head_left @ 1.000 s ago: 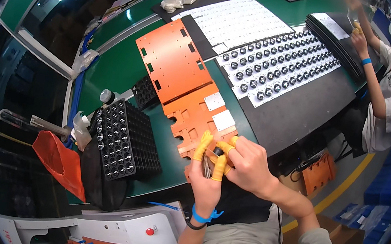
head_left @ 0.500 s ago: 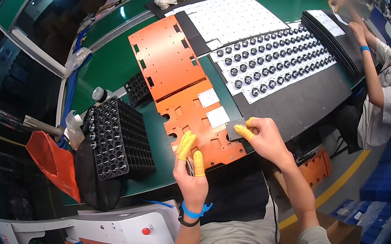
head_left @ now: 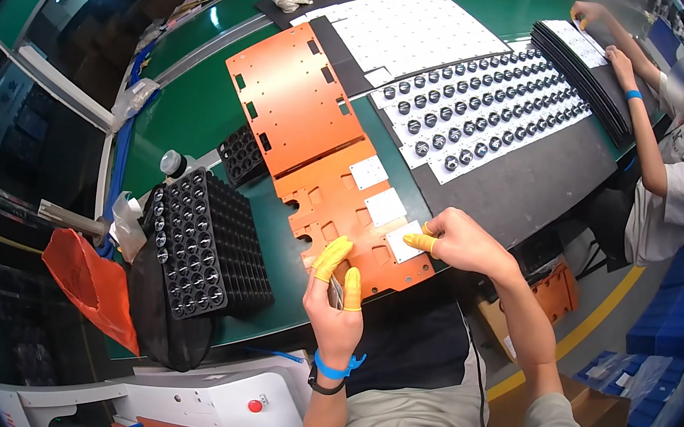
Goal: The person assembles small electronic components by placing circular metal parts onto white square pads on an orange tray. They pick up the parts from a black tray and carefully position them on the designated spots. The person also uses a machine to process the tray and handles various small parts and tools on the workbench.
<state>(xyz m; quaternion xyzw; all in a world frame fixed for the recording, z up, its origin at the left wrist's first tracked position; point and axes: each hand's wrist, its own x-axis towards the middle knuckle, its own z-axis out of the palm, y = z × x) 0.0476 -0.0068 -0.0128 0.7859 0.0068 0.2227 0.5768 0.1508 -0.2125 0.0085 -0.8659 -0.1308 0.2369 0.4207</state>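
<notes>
My right hand [head_left: 470,245], with yellow finger cots on thumb and finger, grips the right edge of a thin white square plate [head_left: 403,245]. This plate lies at the lower right of an orange fixture [head_left: 331,229]. Two similar white plates, an upper one [head_left: 368,172] and a middle one [head_left: 384,208], lie in a row beyond it. My left hand [head_left: 335,311], also in yellow finger cots, hovers at the fixture's near edge. Its fingers are curled around something thin and greyish, mostly hidden. The fixture's raised orange panel [head_left: 288,96] extends away from me.
Black trays of round clear-topped pieces [head_left: 209,248] stand at left. Right of the fixture, white sheets [head_left: 491,112] bear rows of black round parts on a dark mat [head_left: 523,202]. A co-worker [head_left: 681,161] handles a white strip at far right. An orange bag [head_left: 94,285] hangs at left.
The plate in my right hand, tilted and dark at the fixture's edge before, now lies white side up on the fixture. My left hand has barely moved. The co-worker's hands have shifted.
</notes>
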